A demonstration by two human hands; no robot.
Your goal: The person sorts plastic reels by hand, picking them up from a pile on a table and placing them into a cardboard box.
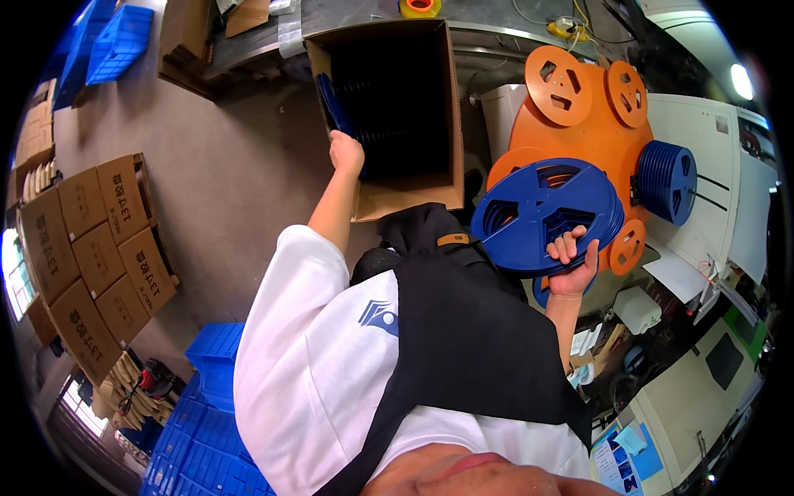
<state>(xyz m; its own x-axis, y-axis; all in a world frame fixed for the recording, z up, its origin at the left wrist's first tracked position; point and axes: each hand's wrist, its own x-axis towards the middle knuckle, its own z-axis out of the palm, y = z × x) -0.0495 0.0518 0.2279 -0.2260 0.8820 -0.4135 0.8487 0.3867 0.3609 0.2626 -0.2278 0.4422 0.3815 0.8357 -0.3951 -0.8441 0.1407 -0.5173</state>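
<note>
An open cardboard box [455, 124] stands in front of me, its inside dark. Against its left wall a blue plastic reel [333, 103] stands on edge, seen nearly edge-on. My left hand [346, 153] is closed at the near part of that reel, by the box's left rim; the fingertips are partly hidden. To the right, a stack of blue reels [517, 202] lies tilted, with window-like openings in the top one. My right hand [571, 260] grips this stack at its near right edge, fingers hooked into an opening and thumb outside the rim.
Beyond the stack rises a large orange disc [608, 136] carrying smaller orange reel plates [558, 85]. More blue reels [668, 182] hang at its right. A metal table [488, 33] runs behind the box. Stacked cartons [99, 256] and blue crates [207, 430] stand at left.
</note>
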